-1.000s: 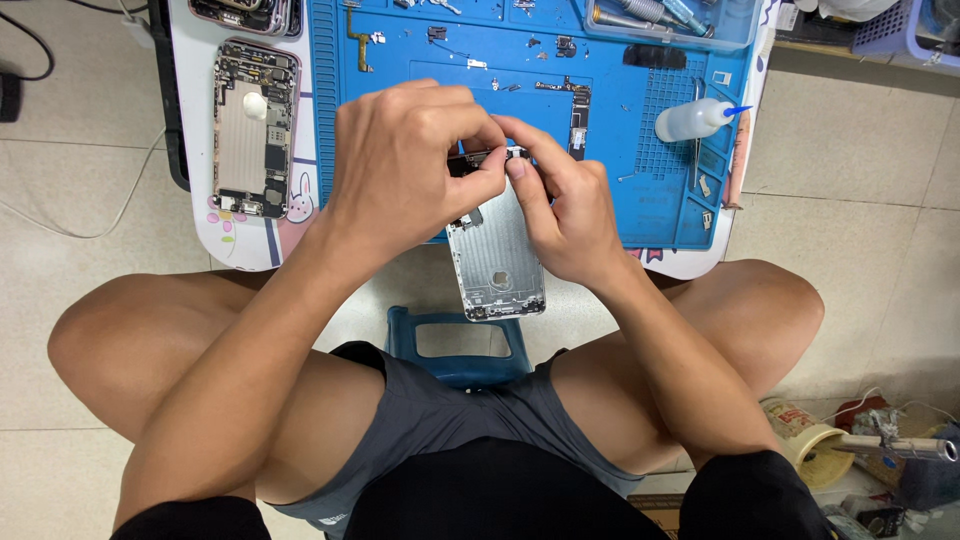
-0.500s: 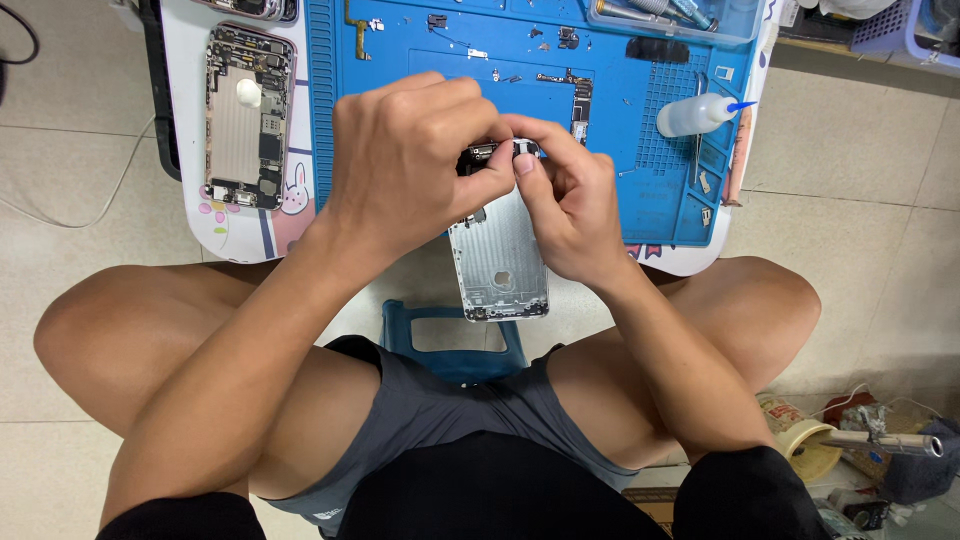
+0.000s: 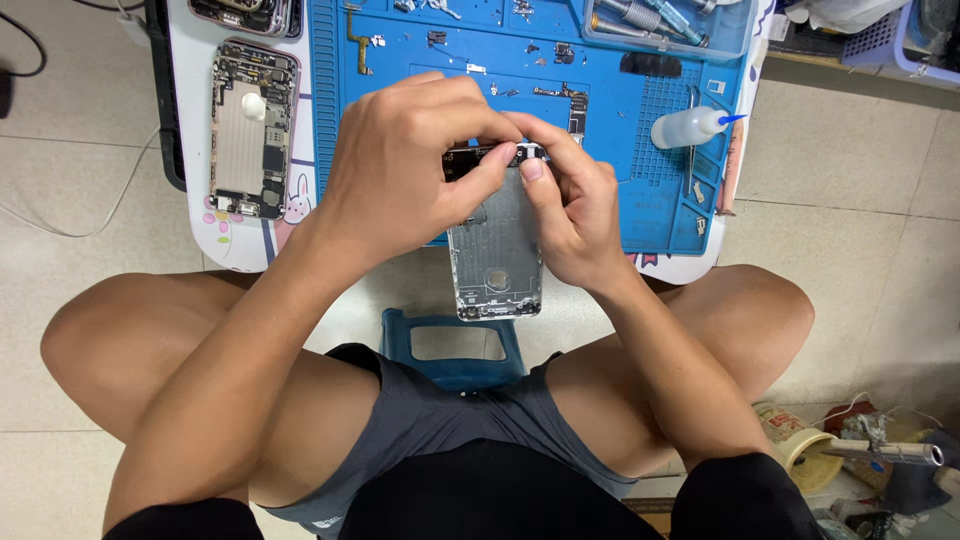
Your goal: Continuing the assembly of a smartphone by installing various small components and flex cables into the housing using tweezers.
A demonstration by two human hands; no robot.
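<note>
Holding the silver phone housing (image 3: 495,250) over the blue mat's (image 3: 620,190) near edge | my left hand (image 3: 405,160) steadies its top, closed on it | my right hand (image 3: 570,215) pinches the top corner, working a small part | opened phone (image 3: 250,130) parked aside on the tabletop (image 3: 190,200).

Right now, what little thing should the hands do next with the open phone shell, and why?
Probably keep the left hand steadying the silver phone shell while the right hand presses its thumb gently at the top edge. Both hands pinch there, over the blue mat, and the shell's lower end hangs unsupported off the table edge, so a firm push could tip it.
</note>
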